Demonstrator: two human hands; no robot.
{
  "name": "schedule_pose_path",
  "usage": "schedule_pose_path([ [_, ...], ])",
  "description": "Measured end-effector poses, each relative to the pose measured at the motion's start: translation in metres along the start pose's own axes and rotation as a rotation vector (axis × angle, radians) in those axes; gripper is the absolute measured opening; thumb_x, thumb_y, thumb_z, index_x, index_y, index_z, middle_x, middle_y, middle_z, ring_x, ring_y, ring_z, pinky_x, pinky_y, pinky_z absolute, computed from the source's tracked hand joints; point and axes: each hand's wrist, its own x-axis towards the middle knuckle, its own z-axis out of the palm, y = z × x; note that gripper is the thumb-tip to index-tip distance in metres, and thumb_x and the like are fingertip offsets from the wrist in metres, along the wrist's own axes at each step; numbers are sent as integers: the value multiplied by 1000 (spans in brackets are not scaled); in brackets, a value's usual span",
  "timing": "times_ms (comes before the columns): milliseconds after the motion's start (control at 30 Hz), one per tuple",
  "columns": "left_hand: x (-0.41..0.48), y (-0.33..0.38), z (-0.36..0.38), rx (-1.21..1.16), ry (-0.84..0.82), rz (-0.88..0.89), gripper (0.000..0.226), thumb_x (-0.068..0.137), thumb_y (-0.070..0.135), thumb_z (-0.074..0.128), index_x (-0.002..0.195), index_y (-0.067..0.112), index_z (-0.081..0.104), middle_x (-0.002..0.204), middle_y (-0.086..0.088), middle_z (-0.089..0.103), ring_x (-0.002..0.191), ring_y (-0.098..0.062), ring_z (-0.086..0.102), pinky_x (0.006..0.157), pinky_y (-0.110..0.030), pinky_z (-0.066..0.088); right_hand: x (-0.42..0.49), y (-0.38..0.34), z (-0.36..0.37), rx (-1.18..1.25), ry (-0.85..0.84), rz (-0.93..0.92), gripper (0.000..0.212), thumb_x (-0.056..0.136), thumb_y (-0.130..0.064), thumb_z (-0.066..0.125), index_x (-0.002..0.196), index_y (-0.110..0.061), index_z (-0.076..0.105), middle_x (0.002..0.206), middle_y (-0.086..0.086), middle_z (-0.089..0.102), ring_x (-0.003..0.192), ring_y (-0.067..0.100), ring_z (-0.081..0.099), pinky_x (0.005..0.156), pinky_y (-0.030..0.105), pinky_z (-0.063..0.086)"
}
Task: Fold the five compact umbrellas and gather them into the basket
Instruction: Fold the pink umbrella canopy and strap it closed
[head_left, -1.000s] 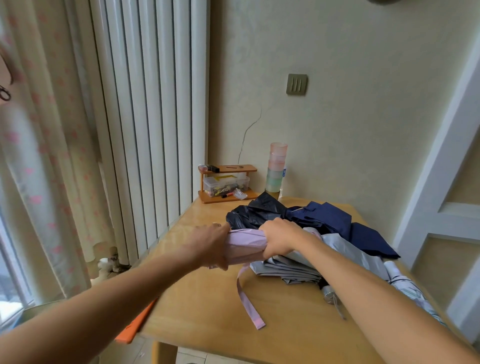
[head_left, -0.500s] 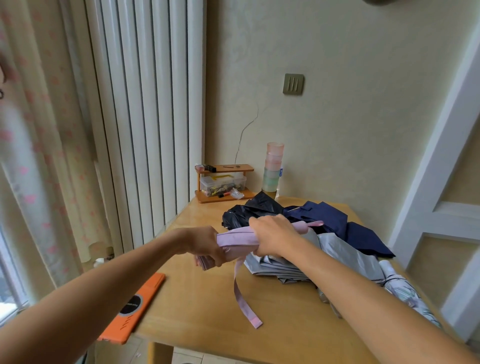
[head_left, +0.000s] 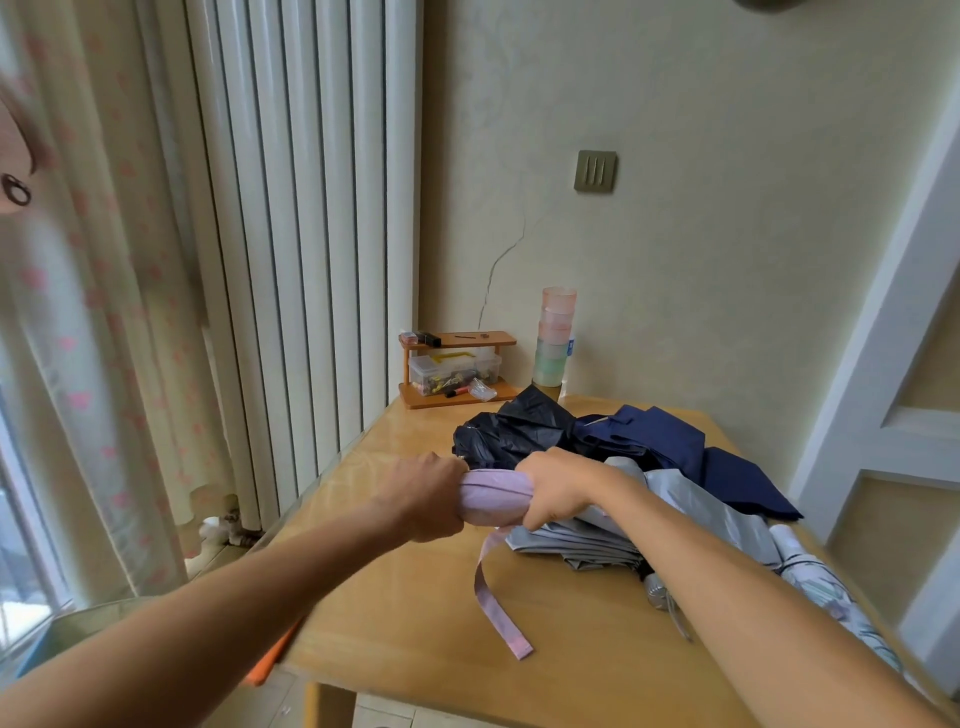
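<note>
Here, over the wooden table (head_left: 415, 623) and just in front of the heap of loose umbrellas (head_left: 649, 447), the lilac umbrella (head_left: 496, 496) is held level. It looks light, soft slippery fabric over stiff ribs, so gripping both ends suits. The left hand (head_left: 431, 499) and right hand (head_left: 558, 488) each wrap around it, arms outstretched. Its strap (head_left: 498, 608) dangles, possibly touching the table.

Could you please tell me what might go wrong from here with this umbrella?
1. The strap hangs loose from the lilac umbrella that the left hand and right hand grip; if either slackens, the roll may spring open.
2. The white patterned umbrella lies at the edge of the table beside the right forearm and could be nudged off.
</note>
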Motion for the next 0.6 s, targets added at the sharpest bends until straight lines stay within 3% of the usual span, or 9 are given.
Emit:
schedule_pose_path([
  [67,3,0,-3,-51,-43,-35,26,77,32,71,101,23,68,88,3,70,74,-17,63,57,-27,47,0,1,3,21,88,13,34,68,-34,77,81,-21,49,84,1,54,72,22,51,61,34,39],
  [133,4,-1,-3,-132,-93,-116,24,75,33,73,95,21,68,83,3,69,68,-15,60,52,-24,43,1,6,11,0,276,12,38,70,-44,78,96,-30,54,112,-1,49,101,24,50,81,38,44],
  [233,6,-9,7,-450,-192,-297,23,73,26,75,91,14,66,73,-2,71,54,-17,65,48,-26,51,5,14,32,58,673,37,71,69,-46,85,128,-26,50,150,5,29,139,27,28,111,43,33],
  [333,5,-12,16,-765,-249,-416,15,76,15,72,83,6,63,63,-8,65,45,-18,57,48,-26,51,7,11,52,274,982,56,62,71,-26,84,115,-13,43,137,8,37,130,28,38,106,40,42],
  [400,4,-8,19,-950,-260,-446,12,77,10,70,77,5,60,61,-9,57,45,-20,49,49,-28,48,6,5,60,678,869,135,45,84,-28,76,108,-13,41,121,2,44,117,25,46,99,40,45],
  [433,4,-6,20,-1030,-268,-452,11,77,9,69,75,6,59,60,-8,54,46,-21,47,51,-28,47,6,1,61,967,673,155,41,92,-40,69,112,-14,45,121,0,50,117,24,50,100,39,44],
  [500,3,-2,20,-1120,-295,-455,10,78,9,69,76,7,59,63,-9,53,49,-21,48,53,-28,49,9,-1,69,1377,342,118,54,96,-67,52,125,-23,62,126,0,67,120,21,61,108,40,43],
  [567,4,0,22,-1174,-322,-454,10,78,9,69,79,6,60,67,-11,54,50,-22,50,53,-28,50,6,-2,71,1440,248,20,61,96,-74,45,121,-26,73,117,3,75,112,23,69,106,42,47],
  [600,4,0,24,-1194,-330,-458,9,78,9,69,80,6,60,68,-11,54,50,-21,50,53,-28,50,3,-3,71,1444,248,-20,62,95,-73,48,112,-20,76,104,7,76,98,24,71,101,43,50],
])
